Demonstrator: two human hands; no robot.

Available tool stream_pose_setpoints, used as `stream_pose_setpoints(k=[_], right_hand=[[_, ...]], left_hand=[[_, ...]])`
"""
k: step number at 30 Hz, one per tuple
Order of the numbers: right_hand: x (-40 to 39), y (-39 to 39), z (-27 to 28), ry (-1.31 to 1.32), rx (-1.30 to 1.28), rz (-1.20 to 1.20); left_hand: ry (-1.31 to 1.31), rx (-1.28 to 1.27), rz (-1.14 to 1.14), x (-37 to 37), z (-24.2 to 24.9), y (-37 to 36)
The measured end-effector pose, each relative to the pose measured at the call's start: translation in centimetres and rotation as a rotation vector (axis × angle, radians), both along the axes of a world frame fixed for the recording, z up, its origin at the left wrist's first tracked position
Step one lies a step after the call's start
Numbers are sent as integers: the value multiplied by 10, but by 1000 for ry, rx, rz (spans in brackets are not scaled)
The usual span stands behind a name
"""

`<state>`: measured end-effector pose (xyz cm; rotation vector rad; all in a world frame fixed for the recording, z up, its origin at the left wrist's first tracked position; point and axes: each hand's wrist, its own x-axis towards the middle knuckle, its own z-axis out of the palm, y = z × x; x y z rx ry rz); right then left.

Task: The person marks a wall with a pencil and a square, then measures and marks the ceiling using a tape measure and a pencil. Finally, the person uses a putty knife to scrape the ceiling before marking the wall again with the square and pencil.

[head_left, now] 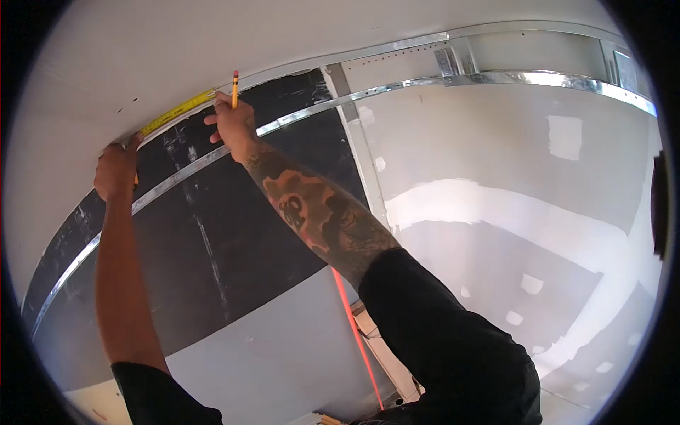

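A yellow tape measure blade (177,112) is stretched along the ceiling edge, above the black wall panel. My left hand (115,170) is closed at the blade's left end; a small yellow-orange bit shows under its fingers, the rest of the tape's body being hidden by the hand. At the right end of the blade, my right hand (236,124) touches it with a fingertip. A yellow pencil (235,92) with a red eraser sticks up from that hand, its lower part hidden by the fingers.
A curved metal track (304,113) runs across the wall below my hands, and a second track (397,47) follows the ceiling. White-patched drywall (489,142) stands at right. Below are a grey wall section (262,347), an orange-red pole (358,336) and wood pieces (386,354).
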<state>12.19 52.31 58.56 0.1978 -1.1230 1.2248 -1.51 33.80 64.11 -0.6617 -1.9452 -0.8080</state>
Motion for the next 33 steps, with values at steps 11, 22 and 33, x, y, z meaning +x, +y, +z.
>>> stream_pose_setpoints(k=[11, 22, 33], right_hand=[[4, 3, -2, -131, -44, 28], [7, -1, 0, -164, -34, -47], [1, -9, 5, -103, -125, -53]], left_hand=[[33, 46, 15, 5, -4, -4], [47, 35, -58, -15, -4, 0], [73, 77, -109, -18, -3, 0]])
